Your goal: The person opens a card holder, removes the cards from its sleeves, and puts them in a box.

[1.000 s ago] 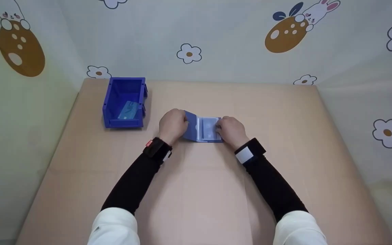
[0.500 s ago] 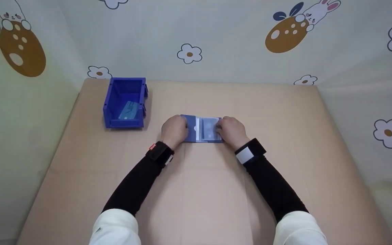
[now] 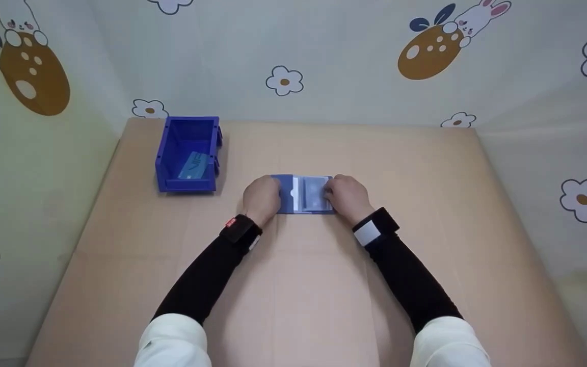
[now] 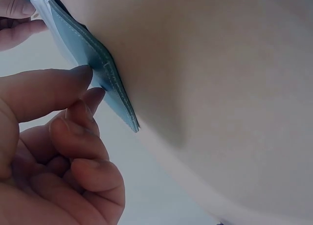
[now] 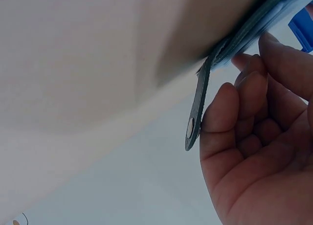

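With curled fingers, the left hand [image 3: 262, 199] and right hand [image 3: 349, 198] pinched opposite ends of an opened blue card wallet [image 3: 299, 194], right of a blue bin [image 3: 186, 185] holding a card [image 3: 193, 165] lettered "VIP".

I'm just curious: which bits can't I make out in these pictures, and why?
- Head: most of the blue wallet's left edge, covered by the left hand.
- Head: any fine print on the card, too small to read.
- Left wrist: the wallet's far end, cut off by the top edge.
- Right wrist: most of the blue bin, cut off by the right edge.
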`<state>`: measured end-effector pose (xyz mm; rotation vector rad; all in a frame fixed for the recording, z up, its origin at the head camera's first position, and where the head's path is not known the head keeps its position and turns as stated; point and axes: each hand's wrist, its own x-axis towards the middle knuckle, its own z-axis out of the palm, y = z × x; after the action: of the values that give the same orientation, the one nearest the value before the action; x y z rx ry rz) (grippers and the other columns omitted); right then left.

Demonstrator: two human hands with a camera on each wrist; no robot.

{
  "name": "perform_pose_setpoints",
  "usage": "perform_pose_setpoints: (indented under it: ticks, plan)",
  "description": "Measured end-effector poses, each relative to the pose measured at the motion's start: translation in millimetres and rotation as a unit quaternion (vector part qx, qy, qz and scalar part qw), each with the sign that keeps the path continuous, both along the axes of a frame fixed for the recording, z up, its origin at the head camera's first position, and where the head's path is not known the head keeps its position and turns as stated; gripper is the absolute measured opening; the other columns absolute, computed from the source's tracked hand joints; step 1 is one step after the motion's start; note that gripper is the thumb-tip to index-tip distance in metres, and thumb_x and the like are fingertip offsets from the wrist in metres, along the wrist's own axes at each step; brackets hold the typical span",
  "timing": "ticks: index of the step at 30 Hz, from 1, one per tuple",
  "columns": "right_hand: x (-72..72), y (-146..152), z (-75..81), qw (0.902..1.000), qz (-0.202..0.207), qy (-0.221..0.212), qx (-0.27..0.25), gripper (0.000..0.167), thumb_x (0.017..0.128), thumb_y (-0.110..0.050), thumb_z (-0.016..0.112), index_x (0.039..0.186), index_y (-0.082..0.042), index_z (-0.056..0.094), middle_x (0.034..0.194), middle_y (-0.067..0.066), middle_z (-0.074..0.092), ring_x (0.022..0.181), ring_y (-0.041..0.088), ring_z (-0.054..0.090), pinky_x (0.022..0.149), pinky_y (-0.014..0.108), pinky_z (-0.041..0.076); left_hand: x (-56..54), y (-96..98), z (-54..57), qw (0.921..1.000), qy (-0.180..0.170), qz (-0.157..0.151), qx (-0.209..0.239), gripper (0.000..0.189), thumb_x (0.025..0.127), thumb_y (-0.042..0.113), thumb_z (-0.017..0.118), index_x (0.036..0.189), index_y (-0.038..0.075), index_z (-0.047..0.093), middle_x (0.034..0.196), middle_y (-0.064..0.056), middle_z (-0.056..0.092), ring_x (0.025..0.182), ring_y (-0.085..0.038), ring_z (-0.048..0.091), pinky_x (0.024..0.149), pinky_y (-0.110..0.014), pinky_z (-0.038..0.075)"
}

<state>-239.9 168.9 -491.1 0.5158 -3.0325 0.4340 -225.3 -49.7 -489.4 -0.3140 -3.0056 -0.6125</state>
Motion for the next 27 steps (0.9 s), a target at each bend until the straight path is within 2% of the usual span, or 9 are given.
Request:
perform_pose_setpoints:
  ticks: [6, 27]
  plan:
    - [0.0, 0.3, 1.3, 1.0, 0.004, 0.001, -0.004, 0.01, 0.088, -0.013, 0.073, 0.095, -0.008, 0.078, 0.083, 0.008, 0.065, 0.077, 0.025, 0.062, 0.065, 0.041, 0.051, 0.6, 0.5, 0.8, 1.0, 0.001, -0.007, 0.001, 0.022, 0.086, -0.005, 0.054, 0.068, 0.002, 0.064, 0.082, -0.017, 0.067, 0.08, -0.034, 0.065, 0.07, -0.048, 0.052]
    - [-8.5, -0.3, 2.5, 0.9998, 0.011, 0.017, 0.005, 0.014, 0.09, -0.01, 0.07, 0.102, -0.006, 0.076, 0.086, 0.011, 0.064, 0.081, 0.029, 0.062, 0.07, 0.042, 0.051, 1.9, 0.8, -1.2, 0.9999, 0.011, -0.006, 0.009, 0.02, 0.086, -0.005, 0.055, 0.071, 0.002, 0.065, 0.083, -0.016, 0.067, 0.079, -0.033, 0.065, 0.069, -0.047, 0.052]
